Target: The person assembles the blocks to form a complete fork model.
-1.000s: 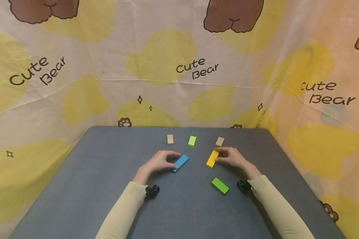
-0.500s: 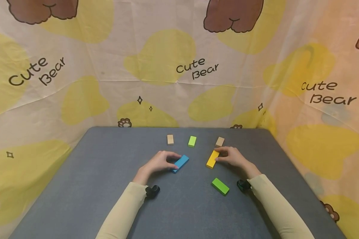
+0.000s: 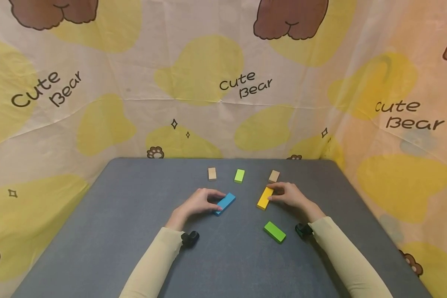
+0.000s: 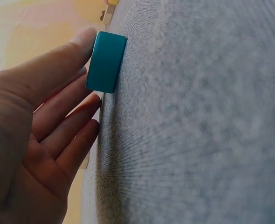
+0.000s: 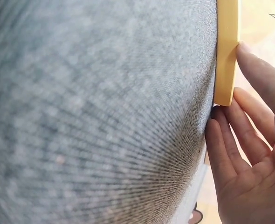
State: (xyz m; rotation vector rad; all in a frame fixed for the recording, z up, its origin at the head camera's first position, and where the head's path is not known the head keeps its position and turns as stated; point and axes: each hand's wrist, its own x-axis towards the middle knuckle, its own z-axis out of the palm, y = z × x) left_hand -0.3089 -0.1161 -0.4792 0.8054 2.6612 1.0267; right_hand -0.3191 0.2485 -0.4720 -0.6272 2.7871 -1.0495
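In the head view, a long blue block [image 3: 225,203] lies flat on the grey table [image 3: 238,260]. My left hand [image 3: 198,203] touches it, thumb tip over its near end and index fingertip by its far left edge. In the left wrist view, the thumb meets the top edge of the blue block [image 4: 106,61], the other fingers loosely extended behind it. A yellow block [image 3: 264,198] lies to the right. My right hand [image 3: 292,196] touches it with the thumb at its right side and the index finger at its far end. Those fingers [image 5: 249,128] look relaxed and nearly straight.
A green block [image 3: 274,232] lies in front of the right hand. Along the back stand a light wooden block [image 3: 212,174], a lime block [image 3: 239,176] and a second wooden block [image 3: 273,176]. A patterned cloth [image 3: 197,74] hangs behind the table.
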